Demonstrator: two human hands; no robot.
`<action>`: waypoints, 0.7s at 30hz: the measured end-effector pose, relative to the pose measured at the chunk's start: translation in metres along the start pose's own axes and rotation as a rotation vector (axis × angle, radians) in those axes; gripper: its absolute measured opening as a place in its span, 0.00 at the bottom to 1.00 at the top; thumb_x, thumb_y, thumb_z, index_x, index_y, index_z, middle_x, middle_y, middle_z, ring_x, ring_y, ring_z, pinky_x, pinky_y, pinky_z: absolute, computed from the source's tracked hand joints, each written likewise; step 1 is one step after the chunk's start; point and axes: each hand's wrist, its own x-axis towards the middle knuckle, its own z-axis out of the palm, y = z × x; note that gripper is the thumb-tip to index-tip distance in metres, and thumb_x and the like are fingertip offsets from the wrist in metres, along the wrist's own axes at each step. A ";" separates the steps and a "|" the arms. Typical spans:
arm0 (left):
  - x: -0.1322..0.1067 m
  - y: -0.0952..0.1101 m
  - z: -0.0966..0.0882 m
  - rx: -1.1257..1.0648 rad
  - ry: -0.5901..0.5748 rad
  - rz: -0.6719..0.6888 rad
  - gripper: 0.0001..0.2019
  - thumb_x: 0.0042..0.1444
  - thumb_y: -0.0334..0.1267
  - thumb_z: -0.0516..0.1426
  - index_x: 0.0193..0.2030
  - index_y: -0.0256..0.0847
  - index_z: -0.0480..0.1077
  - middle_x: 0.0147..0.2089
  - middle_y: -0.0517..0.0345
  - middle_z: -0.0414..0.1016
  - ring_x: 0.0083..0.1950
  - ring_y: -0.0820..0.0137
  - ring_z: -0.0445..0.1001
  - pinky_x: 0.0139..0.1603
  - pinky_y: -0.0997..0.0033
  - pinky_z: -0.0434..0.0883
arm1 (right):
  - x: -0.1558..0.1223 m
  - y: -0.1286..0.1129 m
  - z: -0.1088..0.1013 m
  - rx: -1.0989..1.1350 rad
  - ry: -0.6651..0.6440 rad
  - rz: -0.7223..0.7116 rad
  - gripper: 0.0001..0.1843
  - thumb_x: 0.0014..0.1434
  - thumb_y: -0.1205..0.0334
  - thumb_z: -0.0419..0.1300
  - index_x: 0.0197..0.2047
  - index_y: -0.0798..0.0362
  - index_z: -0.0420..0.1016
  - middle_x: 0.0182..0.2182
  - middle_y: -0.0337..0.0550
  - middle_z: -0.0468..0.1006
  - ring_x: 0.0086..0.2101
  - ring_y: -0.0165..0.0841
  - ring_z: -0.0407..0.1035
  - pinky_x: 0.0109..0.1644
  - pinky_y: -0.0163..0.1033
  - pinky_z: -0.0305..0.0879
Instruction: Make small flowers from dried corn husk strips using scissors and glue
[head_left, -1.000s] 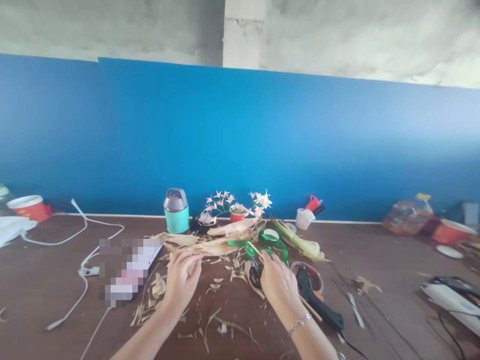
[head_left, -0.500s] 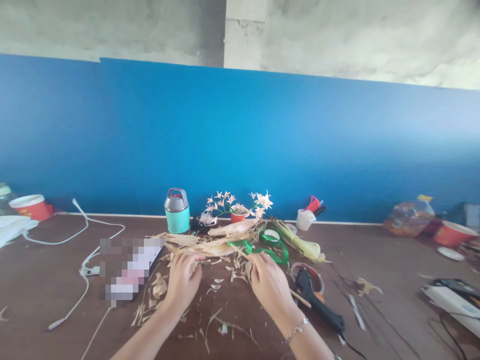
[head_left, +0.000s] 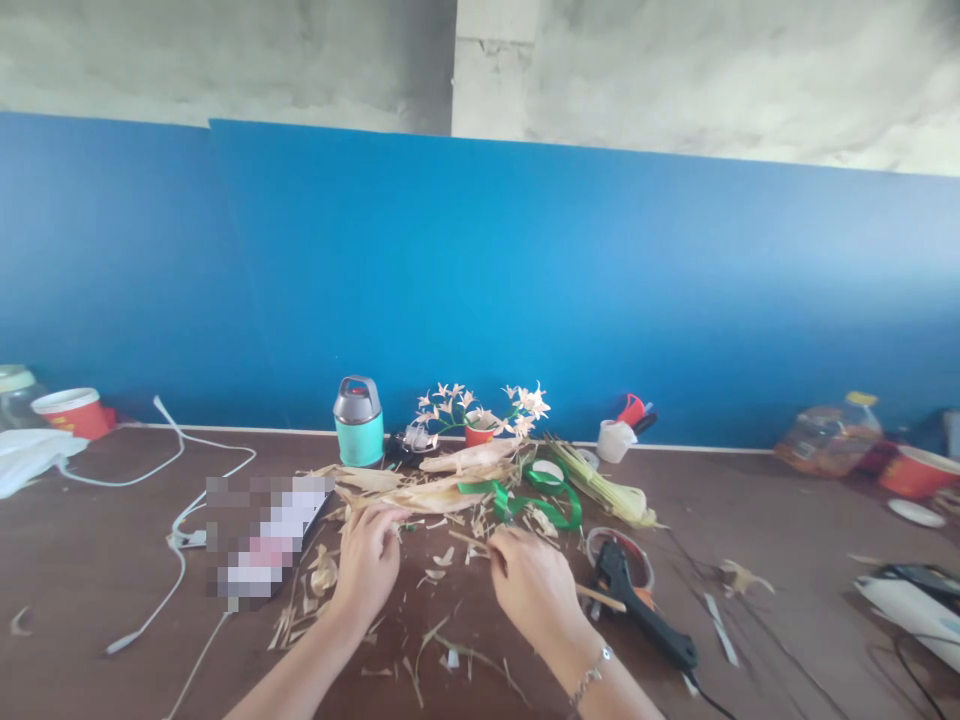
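My left hand [head_left: 370,562] is at the near edge of a pile of dried corn husks [head_left: 442,492]. Its fingers are curled; whatever they may hold is hidden behind them. My right hand [head_left: 534,582], with a bracelet at the wrist, is closed around a thin wooden stick [head_left: 602,598]. One end of the stick points left past the fingers, and the other sticks out to the right behind the hand. A coil of green ribbon [head_left: 568,513] lies just beyond the right hand. Husk scraps [head_left: 437,575] are scattered between both hands.
A black glue gun [head_left: 649,615] rests beside a tape roll [head_left: 643,557] at right. Behind the husks are pale flowers [head_left: 529,402], a turquoise flask [head_left: 360,437] and a white cup [head_left: 615,440]. At left lie a blurred phone [head_left: 274,545] and a white cable [head_left: 178,570].
My right hand has moved slightly left and down, turning further over with the stick still in it. The left hand has stayed nearly in place. The view has shifted slightly.
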 end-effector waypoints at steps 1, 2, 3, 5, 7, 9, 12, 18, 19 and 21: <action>0.000 0.000 -0.001 -0.006 0.022 -0.013 0.17 0.46 0.25 0.46 0.36 0.42 0.73 0.38 0.53 0.76 0.44 0.60 0.70 0.46 0.57 0.67 | 0.000 0.001 0.000 -0.005 0.006 0.028 0.10 0.56 0.67 0.50 0.31 0.49 0.71 0.32 0.39 0.76 0.33 0.32 0.70 0.32 0.32 0.55; 0.001 0.000 -0.002 -0.014 0.046 -0.025 0.18 0.45 0.25 0.46 0.37 0.41 0.72 0.39 0.53 0.76 0.45 0.60 0.70 0.46 0.57 0.67 | 0.001 0.002 0.000 -0.011 0.009 0.056 0.10 0.57 0.66 0.50 0.31 0.49 0.71 0.32 0.39 0.76 0.33 0.32 0.70 0.31 0.33 0.55; 0.001 -0.001 -0.003 -0.022 0.070 -0.034 0.19 0.45 0.24 0.46 0.38 0.41 0.72 0.39 0.53 0.76 0.45 0.60 0.70 0.46 0.57 0.67 | 0.001 0.003 0.000 -0.017 0.008 0.083 0.09 0.57 0.66 0.50 0.32 0.49 0.71 0.31 0.39 0.76 0.33 0.33 0.70 0.31 0.33 0.55; 0.001 -0.002 -0.005 -0.041 0.112 -0.044 0.20 0.43 0.23 0.45 0.39 0.41 0.71 0.40 0.54 0.76 0.45 0.61 0.70 0.47 0.57 0.66 | 0.002 0.004 0.000 -0.032 -0.006 0.131 0.09 0.57 0.66 0.50 0.32 0.49 0.71 0.31 0.39 0.76 0.33 0.34 0.71 0.30 0.33 0.55; 0.001 -0.003 -0.007 -0.061 0.150 -0.064 0.21 0.42 0.23 0.45 0.39 0.42 0.71 0.40 0.55 0.76 0.44 0.61 0.71 0.46 0.59 0.67 | 0.003 0.006 0.000 -0.050 -0.032 0.169 0.08 0.56 0.67 0.51 0.33 0.48 0.71 0.31 0.40 0.77 0.32 0.35 0.72 0.29 0.34 0.55; 0.001 -0.003 -0.008 -0.089 0.178 -0.081 0.20 0.42 0.23 0.45 0.39 0.41 0.70 0.40 0.55 0.76 0.44 0.62 0.71 0.45 0.61 0.68 | 0.004 0.007 0.001 -0.070 -0.049 0.193 0.08 0.56 0.67 0.51 0.34 0.49 0.71 0.31 0.42 0.78 0.33 0.36 0.73 0.29 0.34 0.56; 0.001 0.000 -0.008 -0.133 0.148 -0.048 0.17 0.46 0.25 0.45 0.37 0.41 0.71 0.39 0.54 0.76 0.43 0.62 0.72 0.45 0.61 0.68 | 0.004 0.010 0.002 -0.081 -0.032 0.205 0.09 0.58 0.66 0.49 0.36 0.50 0.70 0.32 0.43 0.78 0.32 0.36 0.73 0.29 0.34 0.56; -0.004 0.007 0.001 -0.156 -0.133 0.129 0.19 0.47 0.22 0.45 0.37 0.42 0.73 0.38 0.53 0.77 0.43 0.63 0.73 0.46 0.60 0.68 | 0.006 0.015 0.004 -0.090 0.039 0.197 0.11 0.61 0.65 0.45 0.37 0.49 0.68 0.33 0.43 0.78 0.31 0.34 0.72 0.29 0.34 0.55; -0.006 0.007 0.002 -0.154 -0.176 0.139 0.20 0.46 0.22 0.45 0.38 0.43 0.73 0.39 0.53 0.77 0.44 0.63 0.73 0.47 0.60 0.68 | 0.006 0.015 0.005 -0.098 0.040 0.198 0.11 0.61 0.64 0.45 0.36 0.49 0.68 0.32 0.42 0.77 0.31 0.34 0.72 0.28 0.34 0.55; -0.008 0.007 0.005 -0.152 -0.225 0.124 0.22 0.45 0.21 0.45 0.40 0.43 0.73 0.41 0.54 0.77 0.45 0.63 0.73 0.48 0.60 0.68 | 0.006 0.016 0.005 -0.109 0.043 0.201 0.11 0.61 0.64 0.45 0.35 0.49 0.68 0.32 0.42 0.78 0.30 0.34 0.72 0.28 0.33 0.54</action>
